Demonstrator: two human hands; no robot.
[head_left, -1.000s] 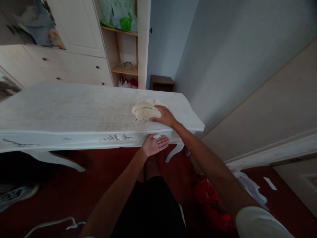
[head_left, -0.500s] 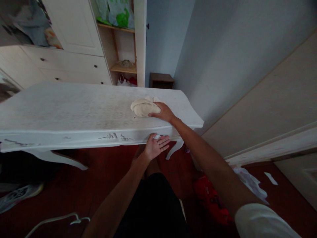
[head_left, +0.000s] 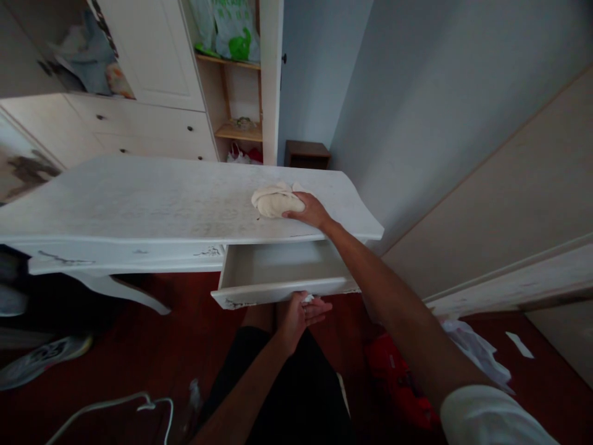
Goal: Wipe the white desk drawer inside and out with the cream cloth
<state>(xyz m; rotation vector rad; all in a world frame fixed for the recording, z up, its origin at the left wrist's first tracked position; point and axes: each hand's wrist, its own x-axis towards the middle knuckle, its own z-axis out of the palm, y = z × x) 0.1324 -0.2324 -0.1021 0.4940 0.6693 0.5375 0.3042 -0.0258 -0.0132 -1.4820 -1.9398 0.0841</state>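
Our right hand (head_left: 311, 211) grips the cream cloth (head_left: 275, 203) atop the white desk (head_left: 139, 185), left hand (head_left: 297, 316) has fingers extended at the white knob (head_left: 307, 298) (pinching or not, we can't tell), drawer (head_left: 264, 294) stands open, grey smudges (head_left: 208, 216) up top aren't gone yet.

We stretch our right arm (head_left: 384, 290) over the front edge of the table (head_left: 148, 198), close to its front right corner, the right hand (head_left: 311, 211) low with fingers curved and thumb apart. Our left hand (head_left: 299, 316) sits before that edge, fingers extended rightward, forearm slanting upward.
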